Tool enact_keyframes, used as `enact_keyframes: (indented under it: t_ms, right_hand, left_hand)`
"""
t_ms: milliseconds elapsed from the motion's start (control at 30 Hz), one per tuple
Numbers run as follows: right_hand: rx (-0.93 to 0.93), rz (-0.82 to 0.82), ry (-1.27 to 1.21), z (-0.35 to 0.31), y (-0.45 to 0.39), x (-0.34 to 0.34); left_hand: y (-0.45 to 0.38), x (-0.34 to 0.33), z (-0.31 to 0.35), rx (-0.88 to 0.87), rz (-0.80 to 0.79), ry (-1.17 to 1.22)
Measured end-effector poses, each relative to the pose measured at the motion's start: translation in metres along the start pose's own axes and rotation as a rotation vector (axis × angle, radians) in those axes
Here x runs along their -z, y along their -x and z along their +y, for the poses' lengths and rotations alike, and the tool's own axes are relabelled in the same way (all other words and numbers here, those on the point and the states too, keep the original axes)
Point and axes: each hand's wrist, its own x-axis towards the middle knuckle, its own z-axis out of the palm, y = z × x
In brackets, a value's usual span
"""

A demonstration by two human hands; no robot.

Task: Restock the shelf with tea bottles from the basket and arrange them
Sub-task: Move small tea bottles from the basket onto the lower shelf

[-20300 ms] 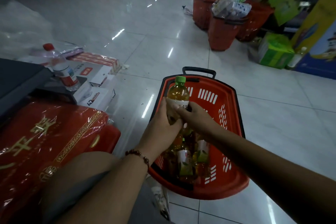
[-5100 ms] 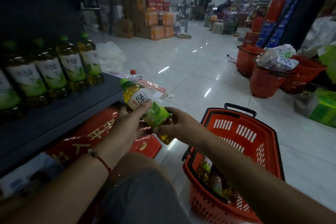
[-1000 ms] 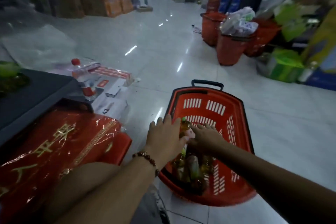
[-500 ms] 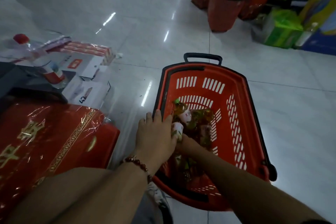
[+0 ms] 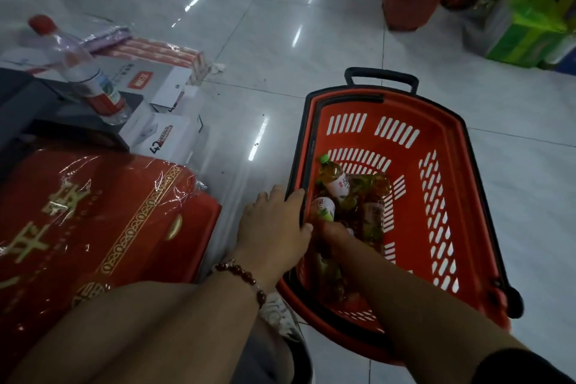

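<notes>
We rest our left hand (image 5: pixel 274 227) flat, fingers straight, on the red basket (image 5: pixel 448 227) rim at centre frame. Our right hand (image 5: pixel 335 235) reaches among the tea bottles (image 5: pixel 335 181) inside; we cannot tell its grip.

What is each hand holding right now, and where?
Left hand rests flat on the basket rim, gripping nothing. Right hand reaches among the tea bottles; its grip is hidden.

Basket (image 5: pixel 436 140): orange-red, black rim, white-looking slot pattern. Tea bottles (image 5: pixel 335 179): amber liquid, green caps, white-and-green labels. Near-left box (image 5: pixel 93 212): red with gold characters and patterned band; floor (image 5: pixel 280 40) pale grey tile.
</notes>
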Motion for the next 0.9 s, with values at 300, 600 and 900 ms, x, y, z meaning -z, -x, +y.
enact_keyframes:
  t_ms: [300, 600, 900]
  right_hand:
    - [-0.025, -0.121, -0.117, -0.004, 0.067, 0.043]
    - [0.104, -0.168, -0.087, -0.012, 0.133, 0.086]
    - [0.551, -0.384, 0.249, -0.036, 0.204, 0.090]
  left_hand:
    - [0.013, 0.008, -0.003, -0.023, 0.004, 0.095]
    - [0.027, 0.033, 0.035, 0.041, 0.146, 0.363]
    - [0.045, 0.064, 0.061, 0.186, 0.199, 1.164]
